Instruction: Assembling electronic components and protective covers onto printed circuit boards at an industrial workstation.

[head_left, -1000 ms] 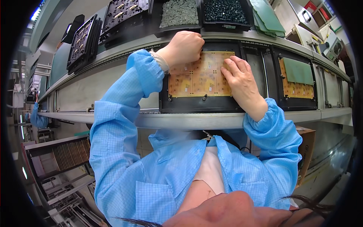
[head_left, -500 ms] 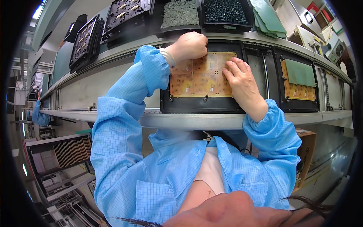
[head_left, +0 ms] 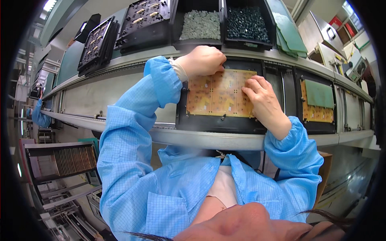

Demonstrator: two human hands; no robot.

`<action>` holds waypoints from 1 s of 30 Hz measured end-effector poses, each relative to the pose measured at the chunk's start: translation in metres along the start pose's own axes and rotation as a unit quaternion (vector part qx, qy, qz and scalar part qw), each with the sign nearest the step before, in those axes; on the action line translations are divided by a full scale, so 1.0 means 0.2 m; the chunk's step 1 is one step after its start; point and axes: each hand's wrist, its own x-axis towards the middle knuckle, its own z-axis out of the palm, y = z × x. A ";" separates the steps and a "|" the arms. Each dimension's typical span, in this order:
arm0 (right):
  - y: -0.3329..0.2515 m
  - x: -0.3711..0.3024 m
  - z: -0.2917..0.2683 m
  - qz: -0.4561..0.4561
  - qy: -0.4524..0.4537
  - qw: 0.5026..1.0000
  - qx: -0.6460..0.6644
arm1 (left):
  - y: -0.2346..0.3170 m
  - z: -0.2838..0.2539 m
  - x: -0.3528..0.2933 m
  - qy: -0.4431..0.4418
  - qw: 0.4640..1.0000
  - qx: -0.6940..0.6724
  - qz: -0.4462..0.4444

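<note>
An amber printed circuit board panel (head_left: 219, 96), divided into several sections, lies in a black frame (head_left: 201, 123) on the rail line before me. My left hand (head_left: 203, 62) is at the panel's far edge, its fingers curled into a pinch. What sits between those fingertips, if anything, is hidden. Over the panel's right edge rests my right hand (head_left: 265, 100), fingers bent and slightly apart, their tips on the board surface. Small dark clips (head_left: 223, 117) stand along the panel's near edge.
Behind the line stand a black bin of clear pieces (head_left: 200, 25), a bin of dark pieces (head_left: 247, 25), and black trays with parts (head_left: 144, 16). Green sheets (head_left: 287, 34) lie beside them. Another framed panel (head_left: 317, 114), partly under a green sheet, is at right. A slotted rack (head_left: 74, 162) stands lower left.
The whole view has shifted, so the line sits slightly lower in the picture. My right fingers are more bent on the board. My left hand stays at the far edge.
</note>
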 end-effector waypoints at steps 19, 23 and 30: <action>0.21 0.12 0.00 0.179 0.034 0.975 0.127 | -0.60 -0.03 0.22 0.097 0.979 -0.079 -0.162; 0.18 0.15 0.01 0.131 0.013 0.975 0.179 | -0.59 -0.03 0.21 0.092 0.968 -0.127 -0.197; 0.29 0.35 -0.02 0.104 0.031 0.989 0.098 | -0.59 -0.02 0.18 0.062 0.976 -0.123 -0.170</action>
